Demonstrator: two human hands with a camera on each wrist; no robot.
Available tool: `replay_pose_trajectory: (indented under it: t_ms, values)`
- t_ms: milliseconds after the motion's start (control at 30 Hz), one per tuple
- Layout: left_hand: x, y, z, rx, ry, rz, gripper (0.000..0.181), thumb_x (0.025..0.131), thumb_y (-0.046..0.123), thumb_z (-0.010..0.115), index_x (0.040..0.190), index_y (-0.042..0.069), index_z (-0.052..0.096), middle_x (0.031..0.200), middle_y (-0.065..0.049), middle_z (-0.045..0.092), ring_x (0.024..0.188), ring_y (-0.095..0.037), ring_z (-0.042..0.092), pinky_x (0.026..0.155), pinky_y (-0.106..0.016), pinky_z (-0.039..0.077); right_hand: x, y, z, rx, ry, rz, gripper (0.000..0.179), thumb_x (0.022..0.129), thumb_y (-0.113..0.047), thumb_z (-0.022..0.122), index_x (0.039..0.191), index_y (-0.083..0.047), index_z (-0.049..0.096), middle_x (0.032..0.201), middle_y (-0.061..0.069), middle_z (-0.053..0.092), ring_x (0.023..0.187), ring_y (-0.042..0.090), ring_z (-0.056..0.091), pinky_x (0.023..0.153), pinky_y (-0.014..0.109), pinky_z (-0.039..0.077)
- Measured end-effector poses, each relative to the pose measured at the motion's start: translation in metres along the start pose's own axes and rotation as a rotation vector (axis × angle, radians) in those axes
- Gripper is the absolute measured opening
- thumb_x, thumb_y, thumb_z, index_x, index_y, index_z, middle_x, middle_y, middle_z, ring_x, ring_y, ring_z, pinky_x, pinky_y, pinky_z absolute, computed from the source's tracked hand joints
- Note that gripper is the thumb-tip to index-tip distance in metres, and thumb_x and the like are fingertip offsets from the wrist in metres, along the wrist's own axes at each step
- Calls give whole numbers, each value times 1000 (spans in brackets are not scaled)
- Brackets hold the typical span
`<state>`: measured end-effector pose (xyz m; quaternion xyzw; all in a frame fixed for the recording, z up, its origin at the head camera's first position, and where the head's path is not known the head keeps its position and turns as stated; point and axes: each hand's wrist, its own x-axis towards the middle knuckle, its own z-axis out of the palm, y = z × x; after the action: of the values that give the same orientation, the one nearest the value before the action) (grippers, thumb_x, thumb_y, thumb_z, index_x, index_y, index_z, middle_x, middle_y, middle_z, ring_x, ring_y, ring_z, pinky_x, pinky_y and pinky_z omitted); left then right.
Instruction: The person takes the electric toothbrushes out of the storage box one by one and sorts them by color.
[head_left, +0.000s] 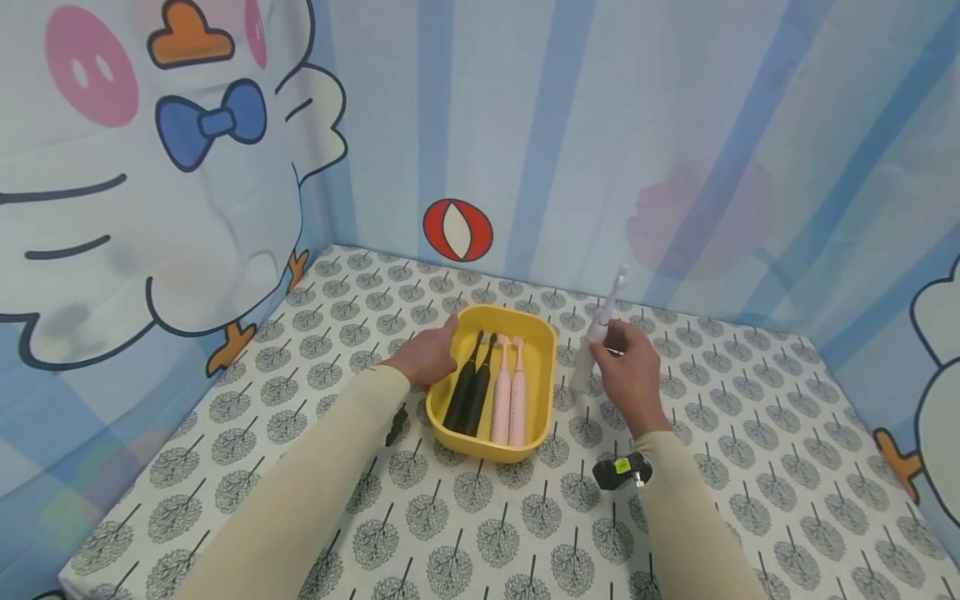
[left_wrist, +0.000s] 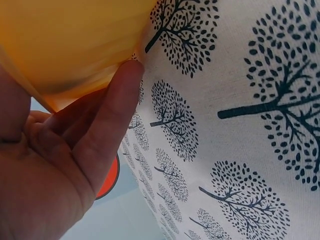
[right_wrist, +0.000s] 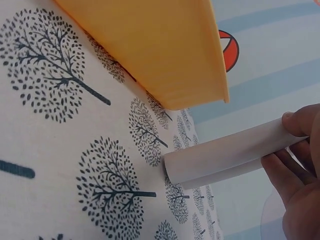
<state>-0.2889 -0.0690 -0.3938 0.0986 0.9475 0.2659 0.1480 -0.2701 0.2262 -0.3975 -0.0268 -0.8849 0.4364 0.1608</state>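
Note:
A yellow plastic basket sits in the middle of the patterned cloth. Inside lie two black electric toothbrushes and two pink electric toothbrushes, side by side with heads pointing away. My left hand grips the basket's left side, thumb at the rim and fingers along the outer wall. Just right of the basket, my right hand pinches a white electric toothbrush, head up and tilted. A second white handle appears alongside it in the right wrist view, partly hidden.
A white cloth with tree prints covers the table. Cartoon-printed curtains with blue stripes stand along the back and both sides. A dark wrist camera mount is strapped to the right wrist.

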Motion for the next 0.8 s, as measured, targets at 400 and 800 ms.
replay_pose_trajectory:
  t_ms: [400, 800]
  values:
    - [0, 0, 1, 0, -8, -13, 80, 97, 8, 50, 157, 12, -2, 136, -19, 50, 64, -20, 64, 51, -32, 55, -4, 6, 1, 24, -5, -11, 39, 93, -18, 65, 128, -6, 56, 118, 9, 60, 110, 25, 59, 91, 41, 51]
    - [3, -3, 3, -9, 0, 2, 80, 97, 8, 50, 157, 11, -2, 137, -19, 50, 68, -19, 64, 50, -30, 54, -5, 3, 0, 13, -10, -17, 38, 92, -17, 65, 128, -7, 55, 118, 9, 60, 110, 24, 59, 91, 40, 51]
